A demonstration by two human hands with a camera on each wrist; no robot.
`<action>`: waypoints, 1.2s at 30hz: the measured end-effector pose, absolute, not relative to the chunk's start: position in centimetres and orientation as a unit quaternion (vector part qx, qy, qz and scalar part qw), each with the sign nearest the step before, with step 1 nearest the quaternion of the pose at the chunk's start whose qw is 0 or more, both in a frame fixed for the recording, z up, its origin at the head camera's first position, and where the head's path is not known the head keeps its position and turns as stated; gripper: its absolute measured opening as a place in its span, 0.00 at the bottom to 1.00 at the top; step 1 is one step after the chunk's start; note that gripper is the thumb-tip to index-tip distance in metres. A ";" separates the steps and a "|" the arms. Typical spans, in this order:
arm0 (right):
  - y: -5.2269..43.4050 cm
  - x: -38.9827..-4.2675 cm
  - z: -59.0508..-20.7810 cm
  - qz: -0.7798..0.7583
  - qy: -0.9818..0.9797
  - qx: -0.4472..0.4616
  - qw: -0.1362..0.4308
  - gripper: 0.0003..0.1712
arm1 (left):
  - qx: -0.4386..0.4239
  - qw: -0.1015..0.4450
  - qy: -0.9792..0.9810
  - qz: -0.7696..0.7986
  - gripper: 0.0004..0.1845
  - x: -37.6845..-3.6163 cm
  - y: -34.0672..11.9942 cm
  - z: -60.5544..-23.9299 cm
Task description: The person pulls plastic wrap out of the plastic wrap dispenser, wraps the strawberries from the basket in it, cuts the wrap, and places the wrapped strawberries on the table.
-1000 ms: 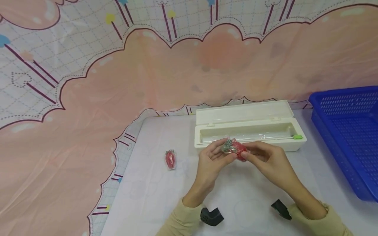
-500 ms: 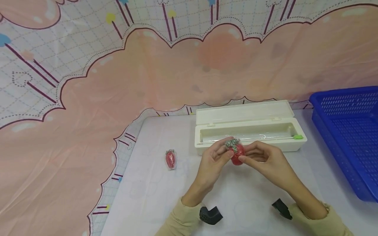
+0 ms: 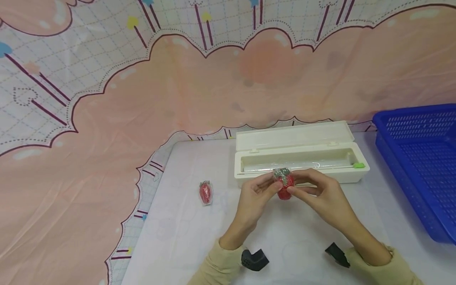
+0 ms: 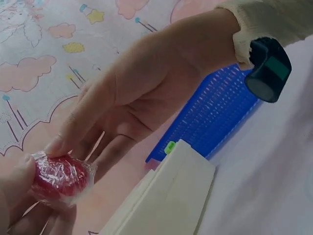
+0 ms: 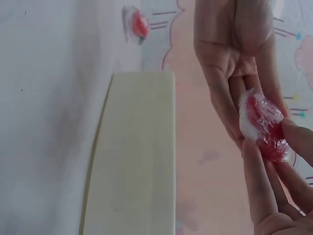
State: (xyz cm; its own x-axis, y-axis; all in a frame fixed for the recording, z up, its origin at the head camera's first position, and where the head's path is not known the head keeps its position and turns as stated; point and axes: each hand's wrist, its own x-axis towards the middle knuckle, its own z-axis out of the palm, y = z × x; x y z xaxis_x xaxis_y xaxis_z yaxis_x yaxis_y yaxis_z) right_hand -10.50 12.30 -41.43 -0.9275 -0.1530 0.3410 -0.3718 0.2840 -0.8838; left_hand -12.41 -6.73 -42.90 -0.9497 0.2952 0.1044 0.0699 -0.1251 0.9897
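Observation:
A red strawberry (image 3: 285,192) with a green leafy top, wrapped in clear film, is held up between both hands in front of the white box. My left hand (image 3: 251,200) pinches it from the left between thumb and fingers. From the other side, my right hand (image 3: 325,196) pinches it too, thumb toward me. The left wrist view shows the film (image 4: 62,178) creased and shiny around the red body. In the right wrist view, fingertips of both hands press on the wrapped strawberry (image 5: 266,125). A second wrapped strawberry (image 3: 205,192) lies on the white table to the left.
Behind my hands stands a long white cling film box (image 3: 303,174), its lid (image 3: 295,136) raised, with a green slider (image 3: 359,165) at the right end. A blue perforated basket (image 3: 406,174) stands at the right. A cloud-patterned cloth (image 3: 213,91) hangs behind the table (image 3: 178,237).
Between the fingers the strawberry has turned from lying sideways to upright, its green top now pointing away from me. Both hands have stayed at nearly the same place.

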 end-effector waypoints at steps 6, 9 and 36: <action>12.2 -10.5 -41.6 0.595 -0.780 0.155 0.118 0.19 | 0.162 0.029 0.693 0.702 0.18 -12.3 -6.3 -43.1; 12.1 -10.5 -41.7 0.601 -0.775 0.151 0.119 0.18 | 0.164 0.024 0.705 0.689 0.18 -12.2 -6.3 -43.0; 11.9 -10.8 -42.0 0.608 -0.775 0.158 0.069 0.18 | 0.137 0.024 0.719 0.681 0.19 -12.0 -7.5 -42.7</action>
